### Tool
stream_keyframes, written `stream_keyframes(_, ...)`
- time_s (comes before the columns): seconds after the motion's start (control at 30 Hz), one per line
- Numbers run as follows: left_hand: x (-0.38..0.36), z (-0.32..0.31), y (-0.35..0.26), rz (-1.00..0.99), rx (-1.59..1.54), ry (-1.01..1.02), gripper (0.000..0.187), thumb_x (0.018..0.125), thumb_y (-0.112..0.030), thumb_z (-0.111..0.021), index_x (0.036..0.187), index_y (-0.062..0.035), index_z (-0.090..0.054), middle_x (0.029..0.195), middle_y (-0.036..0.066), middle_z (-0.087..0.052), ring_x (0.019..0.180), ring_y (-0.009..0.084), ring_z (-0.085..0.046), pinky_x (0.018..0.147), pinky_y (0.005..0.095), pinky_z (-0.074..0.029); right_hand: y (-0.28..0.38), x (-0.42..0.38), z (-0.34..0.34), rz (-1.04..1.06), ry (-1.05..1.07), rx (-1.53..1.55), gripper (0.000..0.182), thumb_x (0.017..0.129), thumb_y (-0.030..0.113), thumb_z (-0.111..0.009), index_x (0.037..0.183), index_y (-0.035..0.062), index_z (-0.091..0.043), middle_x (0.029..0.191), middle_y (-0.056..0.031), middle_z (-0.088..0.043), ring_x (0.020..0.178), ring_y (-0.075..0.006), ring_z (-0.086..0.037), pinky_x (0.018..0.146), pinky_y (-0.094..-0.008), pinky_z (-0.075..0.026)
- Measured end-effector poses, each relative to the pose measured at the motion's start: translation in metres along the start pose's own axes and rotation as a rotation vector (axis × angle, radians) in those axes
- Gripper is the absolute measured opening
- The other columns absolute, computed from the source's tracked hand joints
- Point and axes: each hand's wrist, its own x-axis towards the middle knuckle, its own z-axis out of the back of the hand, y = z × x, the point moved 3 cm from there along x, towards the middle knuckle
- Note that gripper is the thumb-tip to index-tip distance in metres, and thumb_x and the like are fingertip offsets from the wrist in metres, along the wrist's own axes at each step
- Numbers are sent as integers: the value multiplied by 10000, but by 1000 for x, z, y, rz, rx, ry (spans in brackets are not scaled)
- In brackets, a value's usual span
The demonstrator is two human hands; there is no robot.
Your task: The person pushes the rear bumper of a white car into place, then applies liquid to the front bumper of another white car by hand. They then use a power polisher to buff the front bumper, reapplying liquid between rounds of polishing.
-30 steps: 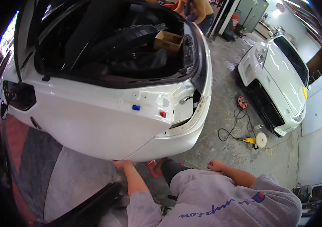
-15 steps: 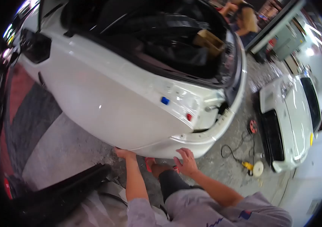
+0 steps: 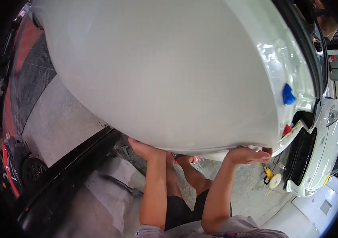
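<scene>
A pale white car body panel bulges across most of the head view, its lower edge curving just above my hands. My left hand grips that edge from below, and its fingers are out of sight behind the panel. Farther right along the same edge is my right hand, held sideways with its fingers curled up against the underside; some fingertips are hidden. On the glossy flange beside the panel are a small blue piece and a small red piece, whose kinds I cannot make out.
A long black part slants across the lower left, close to my left forearm. At right stands another white car front, with a yellow polisher on the concrete floor before it. A person is at the upper right.
My view has moved closer to the panel, which now fills much more of the frame. My right hand has gone from spread near the edge to against it; my left hand stays at the edge.
</scene>
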Motion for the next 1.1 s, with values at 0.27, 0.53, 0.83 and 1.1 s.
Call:
stream_keyframes(0.27, -3, -10, -5, -43, -9, 88, 437, 966, -349, -334, 1222, -60, -541, 1201, 85, -581, 1100, 279, -583, 895, 418, -513, 2, 1, -8, -80, 1, 19, 681, 982, 611, -219, 1182, -13, -404, 1129, -181, -400, 1084, -296, -483, 871, -432, -452)
stream_keyframes(0.53, 2, -6, -1, -132, 98, 61, 392, 970, -321, -343, 1161, -47, -548, 1152, 84, -589, 1050, 262, -599, 878, 408, -513, -7, 2, 2, -87, 108, 4, 576, 1001, 494, -317, 1254, -21, -365, 1185, -192, -390, 1131, -300, -442, 967, -399, -377)
stream_keyframes(0.83, 60, 25, 13, -282, 170, 168, 353, 970, -303, -431, 1174, -28, -516, 1133, 97, -589, 1025, 215, -596, 860, 347, -499, 33, -67, 72, 885, 529, 275, 440, 909, 406, -526, 1167, 63, -428, 1080, -133, -486, 952, -253, -497, 864, -554, -438)
stream_keyframes(1.1, 47, 19, 3, -676, 761, 97, 363, 953, -247, -505, 1205, 13, -483, 1118, 127, -594, 983, 199, -596, 851, 331, -481, 82, -124, 67, 1175, 1832, 1137, 179, 808, 223, -682, 737, 107, -565, 673, 11, -501, 560, -143, -493, 551, -287, -455)
